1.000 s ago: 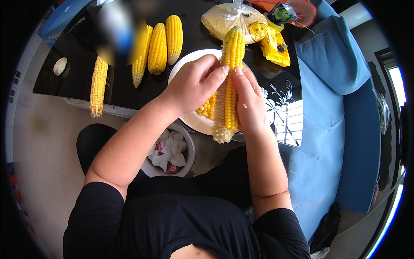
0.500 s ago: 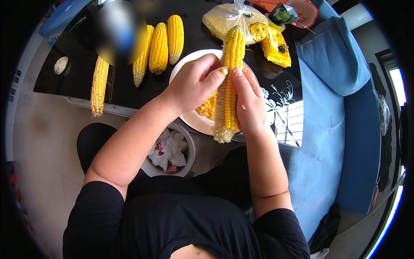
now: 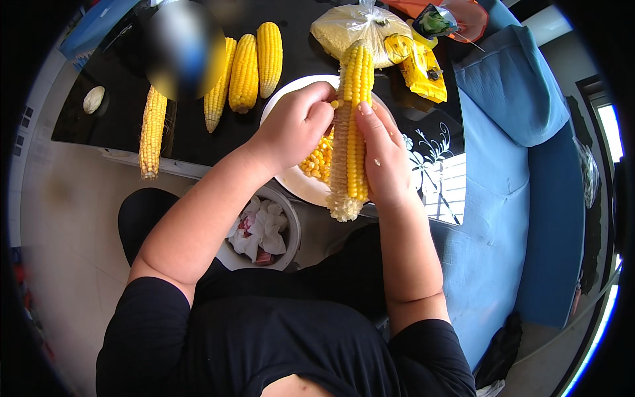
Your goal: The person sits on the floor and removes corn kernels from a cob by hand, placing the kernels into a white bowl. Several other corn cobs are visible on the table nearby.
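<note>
A partly stripped ear of corn (image 3: 358, 126) stands nearly upright above a white bowl (image 3: 295, 187). Bare, pale cob shows along its left side, while yellow kernels remain in rows on the right. My right hand (image 3: 387, 155) is wrapped round it from the right, thumb lying on the kernels. Closed at the cob's left side, my left hand (image 3: 294, 126) has a yellow corn kernel (image 3: 335, 104) at its thumb and fingertips. Its other fingers are curled and partly hidden. Loose corn kernels (image 3: 317, 163) lie in the bowl under my hands.
More ears of corn (image 3: 244, 74) lie on the black table (image 3: 192, 139) at the left. A tied bag of pale yellow grain (image 3: 340, 30) and a yellow packet (image 3: 425, 74) sit behind the bowl. Below the table edge stands a waste bin (image 3: 291, 228); a blue sofa (image 3: 489, 198) is at right.
My left thumb has drawn back slightly left from the cob's front and bent inward, with a kernel at its tip. The ear of corn has shifted only a little in my right hand.
</note>
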